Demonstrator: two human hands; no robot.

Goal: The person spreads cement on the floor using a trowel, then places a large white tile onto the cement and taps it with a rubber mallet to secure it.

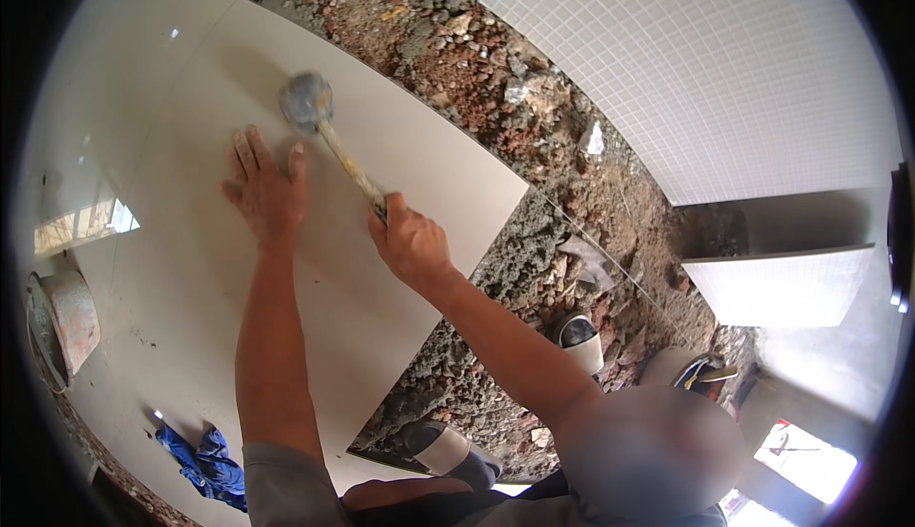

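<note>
My right hand (pixel 416 244) is wrapped round the pale, worn handle of a rubber mallet (pixel 307 102). Its rounded grey head is over a large beige floor tile (pixel 410 146), beyond my left hand's fingertips; whether it touches the tile I cannot tell. My left hand (pixel 268 187) lies flat on the tile with fingers spread, holding nothing. The tile's near right edge borders a bed of grey mortar (pixel 429 370), and a seam separates it from the tiles on the left.
Rubble and sand (pixel 457 70) run along the tile's far edge, with a taut string (pixel 610 258) above. Tiles with gridded backs (pixel 705 70) lean at the right. A bucket (pixel 71 313) and blue cloth (pixel 205 465) are at left. Slippers (pixel 443 453) show near my body.
</note>
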